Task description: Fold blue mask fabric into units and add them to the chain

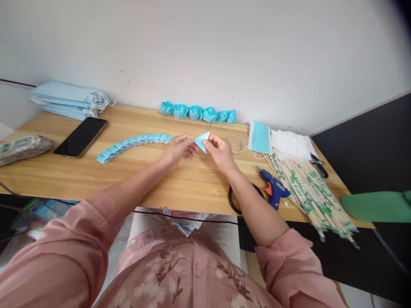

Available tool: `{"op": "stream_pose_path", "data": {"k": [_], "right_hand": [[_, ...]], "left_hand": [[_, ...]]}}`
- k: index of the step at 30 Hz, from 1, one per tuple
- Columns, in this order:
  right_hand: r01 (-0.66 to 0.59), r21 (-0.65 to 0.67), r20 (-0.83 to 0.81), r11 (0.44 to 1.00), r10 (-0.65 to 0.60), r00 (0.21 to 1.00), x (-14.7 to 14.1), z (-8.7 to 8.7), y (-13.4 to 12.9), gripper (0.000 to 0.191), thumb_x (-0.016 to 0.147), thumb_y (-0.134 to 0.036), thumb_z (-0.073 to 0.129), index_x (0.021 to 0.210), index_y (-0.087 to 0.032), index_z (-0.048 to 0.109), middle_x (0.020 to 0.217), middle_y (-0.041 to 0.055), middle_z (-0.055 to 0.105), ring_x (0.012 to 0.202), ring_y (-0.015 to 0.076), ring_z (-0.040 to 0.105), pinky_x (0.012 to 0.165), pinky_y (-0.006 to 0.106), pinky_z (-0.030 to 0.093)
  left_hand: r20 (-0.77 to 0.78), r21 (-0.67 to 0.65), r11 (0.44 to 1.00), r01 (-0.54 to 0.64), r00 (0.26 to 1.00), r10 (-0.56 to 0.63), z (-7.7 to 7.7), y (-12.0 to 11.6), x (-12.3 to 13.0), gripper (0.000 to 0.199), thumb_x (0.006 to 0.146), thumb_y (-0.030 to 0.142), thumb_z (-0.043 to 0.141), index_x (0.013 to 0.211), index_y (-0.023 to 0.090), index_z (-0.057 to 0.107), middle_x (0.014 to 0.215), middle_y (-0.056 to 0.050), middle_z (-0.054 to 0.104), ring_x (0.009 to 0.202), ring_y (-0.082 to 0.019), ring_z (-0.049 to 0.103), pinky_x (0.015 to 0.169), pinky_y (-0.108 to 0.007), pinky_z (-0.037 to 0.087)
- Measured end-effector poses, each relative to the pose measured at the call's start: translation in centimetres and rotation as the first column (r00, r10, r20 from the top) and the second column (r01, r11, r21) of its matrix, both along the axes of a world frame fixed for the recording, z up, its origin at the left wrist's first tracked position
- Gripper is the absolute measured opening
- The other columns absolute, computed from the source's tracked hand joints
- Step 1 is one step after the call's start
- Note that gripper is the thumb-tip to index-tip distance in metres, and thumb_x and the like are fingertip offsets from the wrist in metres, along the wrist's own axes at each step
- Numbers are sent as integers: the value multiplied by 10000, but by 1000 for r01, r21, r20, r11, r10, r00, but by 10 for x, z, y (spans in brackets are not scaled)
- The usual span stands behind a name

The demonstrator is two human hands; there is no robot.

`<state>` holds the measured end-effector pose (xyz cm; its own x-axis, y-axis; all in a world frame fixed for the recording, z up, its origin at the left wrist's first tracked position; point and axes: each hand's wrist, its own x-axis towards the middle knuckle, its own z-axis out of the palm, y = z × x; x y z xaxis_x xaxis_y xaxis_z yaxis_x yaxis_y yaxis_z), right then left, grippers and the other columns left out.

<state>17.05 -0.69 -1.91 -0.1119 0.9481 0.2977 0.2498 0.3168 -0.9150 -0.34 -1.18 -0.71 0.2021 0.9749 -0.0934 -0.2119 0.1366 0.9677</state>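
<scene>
Between my hands is a light-blue folded strip (138,140), pleated into overlapping triangles, that curves leftward across the wooden table. Its loose end, a flat blue and white triangular fold (202,141), shows between my fingertips. My left hand (180,149) is closed on the strip where the pleats reach it, partly hiding them. My right hand (221,150) pinches the triangular fold with thumb and forefinger. Just beyond my hands, several blue fabric flowers (195,112) stand in a row by the wall.
On the left are stacked face masks (69,100), a phone (81,137) and a power strip (24,148). To the right lie a metal ring (243,144), a single mask (260,137), a blue glue gun (272,187), wrapped chopsticks (308,192) and scissors (319,167).
</scene>
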Motion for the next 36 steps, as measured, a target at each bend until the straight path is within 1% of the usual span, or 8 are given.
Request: {"op": "stream_pose_path", "data": {"k": [8,12,16,20,24,28,33,36], "right_hand": [[14,10,26,1000,-14,1000,0,1,1,282,847,-457,649,719,-214,583,606,-47,471,573,105,382,568,267,327],[-19,16,18,1000,19,1000,0,1,0,278,852,-443,649,717,-212,574,608,-48,479,567,101,382,563,267,320],[-14,28,23,1000,13,1000,0,2,-1,282,858,-446,644,719,-213,565,604,-51,474,567,100,380,565,266,322],[-18,30,4,999,17,1000,0,4,-1,283,855,-434,645,706,-211,555,605,-51,468,564,97,373,565,265,324],[-39,21,16,999,38,999,-1,6,-3,287,850,-447,645,713,-208,565,595,-52,472,556,94,376,555,261,325],[-57,12,5,998,57,998,-3,6,-3,322,841,-481,658,704,-204,568,605,-48,501,568,95,408,565,256,350],[-101,-27,-120,994,98,988,-3,4,-2,377,846,-572,644,744,-212,590,696,-23,581,674,121,523,657,268,445],[-98,-27,-128,995,93,987,-2,1,0,375,823,-572,679,746,-215,595,699,-25,581,666,119,527,635,264,443]], "left_hand": [[-29,60,998,12,1000,-10,-2,2,0,319,865,453,677,810,149,599,694,-34,698,508,-104,608,481,-220,478],[-61,125,992,-10,998,18,-4,2,1,282,812,381,759,771,141,618,668,-21,682,499,-87,586,478,-202,470],[-41,135,991,-21,999,26,-3,1,1,265,839,366,740,768,143,615,669,-20,674,516,-87,589,487,-200,474],[-38,138,990,23,999,-18,-1,1,-1,366,851,475,717,751,140,611,716,-48,690,545,-97,603,486,-212,486],[-84,181,982,55,996,-40,-3,2,-1,466,759,580,768,750,131,645,618,-26,652,504,-100,581,458,-211,470],[-116,207,977,48,993,-24,-5,3,0,475,682,571,824,738,132,650,585,-10,650,481,-90,572,475,-207,469],[-161,214,975,63,987,-29,-2,2,-1,416,725,520,802,706,136,642,599,-12,660,487,-79,568,490,-202,460],[-192,221,970,105,979,-62,-1,0,0,376,754,477,786,693,138,635,587,-7,655,482,-74,559,491,-197,454]]}}
